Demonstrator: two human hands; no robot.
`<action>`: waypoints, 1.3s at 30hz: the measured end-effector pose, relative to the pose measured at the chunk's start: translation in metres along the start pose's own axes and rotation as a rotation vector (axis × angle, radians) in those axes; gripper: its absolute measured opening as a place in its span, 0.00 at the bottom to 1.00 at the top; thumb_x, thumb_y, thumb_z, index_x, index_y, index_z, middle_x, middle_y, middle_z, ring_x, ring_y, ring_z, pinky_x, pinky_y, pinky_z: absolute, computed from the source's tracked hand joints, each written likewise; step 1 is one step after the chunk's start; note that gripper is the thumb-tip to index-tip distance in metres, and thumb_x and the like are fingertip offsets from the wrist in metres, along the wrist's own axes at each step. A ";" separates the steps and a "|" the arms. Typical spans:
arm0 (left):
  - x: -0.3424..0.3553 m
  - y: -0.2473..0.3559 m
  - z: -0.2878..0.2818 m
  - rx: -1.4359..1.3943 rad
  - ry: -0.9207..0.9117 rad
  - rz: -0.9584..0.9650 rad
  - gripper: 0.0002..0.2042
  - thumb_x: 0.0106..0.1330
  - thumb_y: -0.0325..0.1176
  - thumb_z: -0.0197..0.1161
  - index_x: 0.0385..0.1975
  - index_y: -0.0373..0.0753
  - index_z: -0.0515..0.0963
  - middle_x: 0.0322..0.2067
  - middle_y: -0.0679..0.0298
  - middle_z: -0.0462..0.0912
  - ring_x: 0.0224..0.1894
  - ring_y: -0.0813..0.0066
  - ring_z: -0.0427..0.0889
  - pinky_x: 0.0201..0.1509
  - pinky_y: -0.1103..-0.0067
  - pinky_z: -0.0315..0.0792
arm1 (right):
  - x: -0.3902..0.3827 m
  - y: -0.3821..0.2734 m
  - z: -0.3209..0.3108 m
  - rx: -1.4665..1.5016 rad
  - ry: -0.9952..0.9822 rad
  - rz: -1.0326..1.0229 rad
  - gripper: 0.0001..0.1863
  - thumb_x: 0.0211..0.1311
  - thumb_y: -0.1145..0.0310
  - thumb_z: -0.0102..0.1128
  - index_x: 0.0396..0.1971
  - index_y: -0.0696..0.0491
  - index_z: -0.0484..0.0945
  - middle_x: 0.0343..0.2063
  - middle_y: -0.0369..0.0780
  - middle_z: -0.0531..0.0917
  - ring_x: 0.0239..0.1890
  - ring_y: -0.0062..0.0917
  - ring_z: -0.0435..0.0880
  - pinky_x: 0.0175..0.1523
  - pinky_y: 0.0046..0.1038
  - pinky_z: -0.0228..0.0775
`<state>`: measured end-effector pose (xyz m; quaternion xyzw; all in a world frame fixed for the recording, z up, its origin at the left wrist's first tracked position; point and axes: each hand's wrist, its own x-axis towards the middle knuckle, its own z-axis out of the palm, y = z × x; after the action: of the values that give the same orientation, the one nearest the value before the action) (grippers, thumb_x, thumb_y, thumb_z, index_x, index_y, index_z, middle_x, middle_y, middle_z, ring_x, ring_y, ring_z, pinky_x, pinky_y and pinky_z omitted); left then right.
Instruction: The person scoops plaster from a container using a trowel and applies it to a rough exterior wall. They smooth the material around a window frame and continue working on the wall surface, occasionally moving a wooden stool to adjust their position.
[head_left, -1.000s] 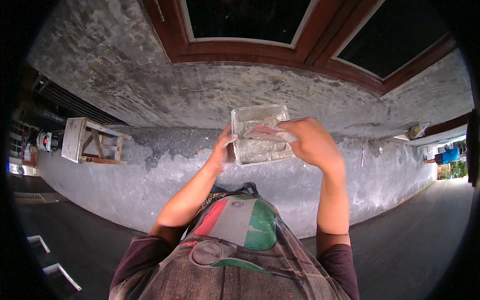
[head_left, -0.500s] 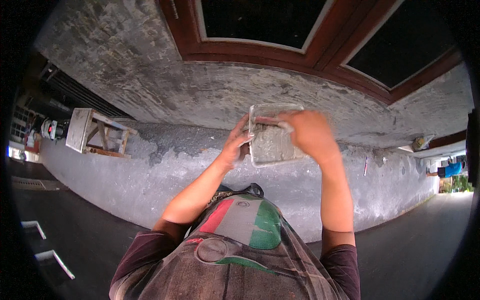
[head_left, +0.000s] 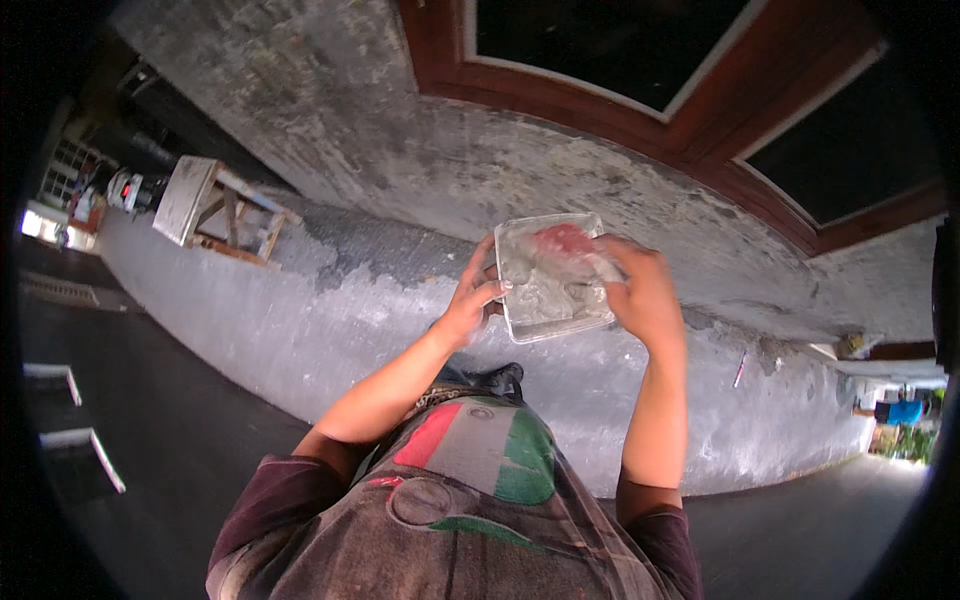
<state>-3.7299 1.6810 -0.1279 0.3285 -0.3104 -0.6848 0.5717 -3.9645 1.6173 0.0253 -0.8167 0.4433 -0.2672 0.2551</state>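
Head view: at mid-scene, holding a clear shallow tray (head_left: 563,331) by its left wall in the clamped grip of the left hand (head_left: 467,308). Containing uneven grey paste (head_left: 540,298) on its floor. Holding a blurred red tool (head_left: 563,239) above that, in the seemingly closed grip of the right hand (head_left: 647,300). Apparently mixing or scooping; calls for keeping the tray level.

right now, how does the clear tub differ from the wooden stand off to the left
The tub looks see-through, while the stand is opaque, with a pale panel and brownish framing. The left hand holds the tub, while no hand touches the stand. The tub contains grey paste, while the stand has open gaps in its frame. Both look roughly boxy.
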 end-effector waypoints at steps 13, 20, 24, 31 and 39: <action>-0.062 0.030 -0.061 -0.086 0.393 0.135 0.47 0.62 0.33 0.67 0.78 0.58 0.44 0.63 0.54 0.72 0.60 0.59 0.77 0.48 0.58 0.82 | 0.000 -0.025 0.113 0.266 0.035 0.042 0.22 0.52 0.78 0.60 0.50 0.59 0.81 0.42 0.54 0.86 0.48 0.52 0.84 0.53 0.40 0.76; -0.109 0.078 -0.134 0.125 0.341 0.286 0.48 0.57 0.26 0.69 0.77 0.48 0.48 0.63 0.55 0.71 0.63 0.64 0.73 0.66 0.66 0.71 | 0.032 -0.111 0.182 -0.023 -0.142 0.089 0.27 0.50 0.72 0.63 0.55 0.55 0.80 0.40 0.52 0.86 0.47 0.52 0.84 0.53 0.42 0.76; -0.145 0.100 -0.201 0.028 0.422 0.278 0.49 0.56 0.25 0.69 0.77 0.50 0.47 0.64 0.55 0.69 0.63 0.64 0.73 0.65 0.66 0.72 | 0.062 -0.162 0.244 -0.107 -0.295 0.040 0.25 0.52 0.71 0.62 0.53 0.55 0.81 0.43 0.52 0.86 0.47 0.51 0.84 0.53 0.42 0.76; -0.179 0.178 -0.315 0.045 0.535 0.465 0.49 0.56 0.23 0.69 0.77 0.50 0.47 0.64 0.55 0.69 0.63 0.64 0.73 0.64 0.68 0.74 | 0.118 -0.232 0.369 0.134 -0.032 -0.012 0.21 0.50 0.71 0.61 0.46 0.57 0.84 0.39 0.53 0.86 0.44 0.53 0.84 0.50 0.45 0.76; -0.173 0.247 -0.393 0.105 0.635 0.561 0.50 0.56 0.24 0.72 0.76 0.47 0.46 0.66 0.55 0.66 0.67 0.62 0.70 0.70 0.65 0.68 | 0.205 -0.305 0.420 0.080 -0.210 -0.026 0.20 0.50 0.71 0.62 0.45 0.57 0.83 0.37 0.54 0.85 0.43 0.53 0.84 0.49 0.47 0.75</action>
<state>-3.2483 1.7941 -0.1458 0.4545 -0.2304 -0.3507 0.7857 -3.4118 1.6618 -0.0375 -0.8350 0.3926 -0.2008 0.3291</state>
